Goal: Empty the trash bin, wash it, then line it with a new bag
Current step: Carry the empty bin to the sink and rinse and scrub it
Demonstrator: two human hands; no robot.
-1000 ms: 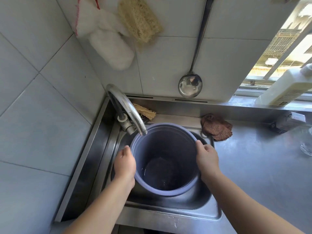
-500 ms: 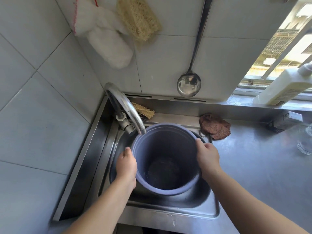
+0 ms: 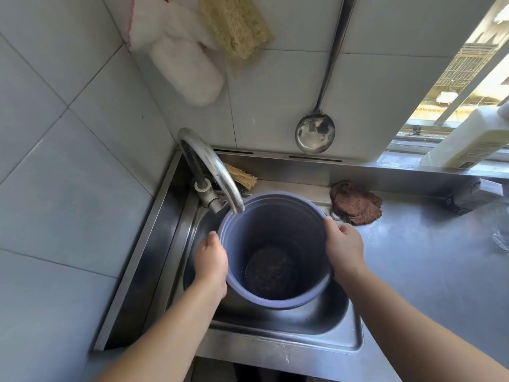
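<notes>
A round purple-blue trash bin (image 3: 278, 303) stands upright in the steel sink (image 3: 325, 334), with no bag in it. Some water and a dark bottom show inside. My left hand (image 3: 210, 261) grips the bin's left rim, and my right hand (image 3: 344, 246) grips the right rim, thumb over the edge. The curved steel faucet (image 3: 214, 172) ends just over the bin's far left rim. I see no water running from it.
A brown rag (image 3: 355, 202) lies on the steel counter (image 3: 429, 260) to the right of the sink. A ladle (image 3: 315, 132), a white mitt (image 3: 181, 59) and a loofah (image 3: 237, 26) hang on the tiled wall. A white bottle (image 3: 468, 142) stands on the window sill.
Both hands keep their grip on the rim. The bin has tilted slightly, so its dark bottom shows more toward the middle. The view has shifted a little.
</notes>
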